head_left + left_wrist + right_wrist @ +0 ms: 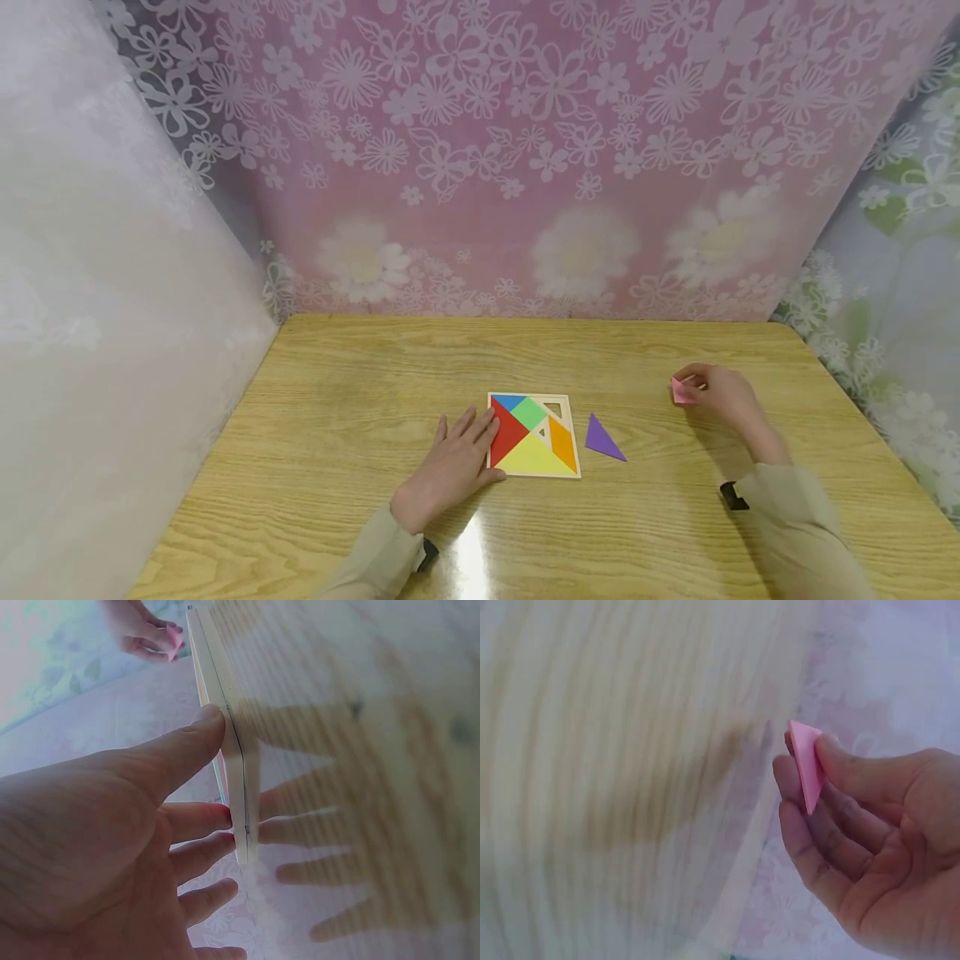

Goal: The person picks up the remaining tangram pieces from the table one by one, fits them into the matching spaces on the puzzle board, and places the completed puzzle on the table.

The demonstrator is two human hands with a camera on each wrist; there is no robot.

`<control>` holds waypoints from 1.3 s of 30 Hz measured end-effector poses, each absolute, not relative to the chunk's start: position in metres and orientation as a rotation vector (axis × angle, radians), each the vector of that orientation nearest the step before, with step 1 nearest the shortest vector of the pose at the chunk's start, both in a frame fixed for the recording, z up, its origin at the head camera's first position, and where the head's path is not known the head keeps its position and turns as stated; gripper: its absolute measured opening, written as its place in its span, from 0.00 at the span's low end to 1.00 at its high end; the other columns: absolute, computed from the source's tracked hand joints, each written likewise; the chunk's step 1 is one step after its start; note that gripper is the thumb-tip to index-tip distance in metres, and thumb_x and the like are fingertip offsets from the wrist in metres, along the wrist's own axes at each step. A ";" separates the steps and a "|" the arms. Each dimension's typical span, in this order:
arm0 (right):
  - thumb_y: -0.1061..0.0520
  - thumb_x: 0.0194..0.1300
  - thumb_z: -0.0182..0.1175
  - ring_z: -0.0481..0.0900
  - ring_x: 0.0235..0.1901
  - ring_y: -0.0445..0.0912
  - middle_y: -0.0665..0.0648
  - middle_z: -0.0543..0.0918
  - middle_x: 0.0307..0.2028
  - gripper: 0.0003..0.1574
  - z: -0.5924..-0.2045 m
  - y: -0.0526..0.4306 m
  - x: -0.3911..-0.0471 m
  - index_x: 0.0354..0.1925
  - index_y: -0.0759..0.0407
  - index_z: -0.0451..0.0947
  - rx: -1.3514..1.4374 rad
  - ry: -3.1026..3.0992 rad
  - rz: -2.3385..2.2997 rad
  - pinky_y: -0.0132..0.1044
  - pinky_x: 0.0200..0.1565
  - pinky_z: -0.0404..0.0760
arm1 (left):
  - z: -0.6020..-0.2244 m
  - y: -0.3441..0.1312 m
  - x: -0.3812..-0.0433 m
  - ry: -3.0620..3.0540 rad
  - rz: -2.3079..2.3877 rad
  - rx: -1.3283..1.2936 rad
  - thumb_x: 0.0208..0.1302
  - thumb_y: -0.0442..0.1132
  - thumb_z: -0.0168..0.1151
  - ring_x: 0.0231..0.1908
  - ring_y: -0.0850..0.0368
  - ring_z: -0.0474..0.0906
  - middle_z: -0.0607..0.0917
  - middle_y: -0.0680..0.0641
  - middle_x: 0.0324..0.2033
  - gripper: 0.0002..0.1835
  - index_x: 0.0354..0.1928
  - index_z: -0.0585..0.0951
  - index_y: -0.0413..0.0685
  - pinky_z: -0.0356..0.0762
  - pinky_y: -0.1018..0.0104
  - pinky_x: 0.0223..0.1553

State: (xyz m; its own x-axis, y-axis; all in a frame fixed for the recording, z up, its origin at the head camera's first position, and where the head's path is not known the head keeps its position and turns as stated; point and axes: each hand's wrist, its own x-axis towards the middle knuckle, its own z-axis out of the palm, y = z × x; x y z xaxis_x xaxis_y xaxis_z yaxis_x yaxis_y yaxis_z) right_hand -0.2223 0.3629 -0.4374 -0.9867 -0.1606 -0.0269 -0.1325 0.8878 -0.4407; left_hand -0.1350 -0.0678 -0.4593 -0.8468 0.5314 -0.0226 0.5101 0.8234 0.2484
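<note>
My left hand (450, 467) rests with spread fingers against the left side of a square tangram tray (540, 477). In the left wrist view the thumb touches the tray's edge (236, 761). Red (508, 435), blue (507, 402), green (529, 413), yellow (536, 458) and orange (562, 443) pieces lie in the tray, with bare wood showing at its upper right. Just right of the tray is a purple triangle (602, 442) on the table. Farther right, my right hand (726, 397) pinches a pink triangle (808, 765) between thumb and fingers, raised above the table.
The wood-grain table (360, 367) spreads around the tray. A pink floral curtain (480, 167) hangs behind its far edge. Pale cloth (112, 292) stands on the left and a flowered one (892, 333) on the right.
</note>
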 end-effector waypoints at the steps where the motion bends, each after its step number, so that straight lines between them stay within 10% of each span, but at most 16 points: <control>1: 0.60 0.71 0.62 0.84 0.41 0.63 0.68 0.87 0.41 0.16 -0.437 0.360 -0.221 0.54 0.68 0.81 -0.219 2.984 -0.738 0.53 0.38 0.82 | -0.459 -0.068 -0.135 2.913 0.359 0.833 0.70 0.58 0.60 0.77 0.41 0.54 0.63 0.45 0.76 0.41 0.76 0.65 0.41 0.53 0.32 0.71; 14: 0.64 0.71 0.62 0.86 0.40 0.44 0.74 0.81 0.51 0.27 -0.433 0.301 -0.207 0.65 0.72 0.71 -0.182 2.619 -1.462 0.42 0.41 0.87 | -0.458 -0.068 -0.134 2.908 0.369 0.835 0.70 0.58 0.61 0.77 0.41 0.54 0.63 0.44 0.76 0.41 0.76 0.65 0.41 0.53 0.32 0.71; 39: 0.71 0.64 0.65 0.88 0.34 0.50 0.67 0.83 0.42 0.21 -0.447 0.207 -0.198 0.55 0.74 0.76 -0.253 2.460 -1.587 0.43 0.36 0.88 | -0.459 -0.068 -0.134 2.919 0.387 0.839 0.69 0.57 0.61 0.77 0.41 0.54 0.64 0.44 0.76 0.40 0.75 0.66 0.41 0.53 0.32 0.71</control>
State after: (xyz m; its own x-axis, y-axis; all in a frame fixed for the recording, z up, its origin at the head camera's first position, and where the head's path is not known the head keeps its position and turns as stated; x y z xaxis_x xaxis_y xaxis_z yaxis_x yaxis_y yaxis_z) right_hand -0.1982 0.2072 -0.4468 -0.9648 -0.2516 -0.0771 -0.0335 0.4081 -0.9123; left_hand -0.1343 -0.0677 -0.4595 -0.8469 0.5318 -0.0066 0.5116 0.8181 0.2627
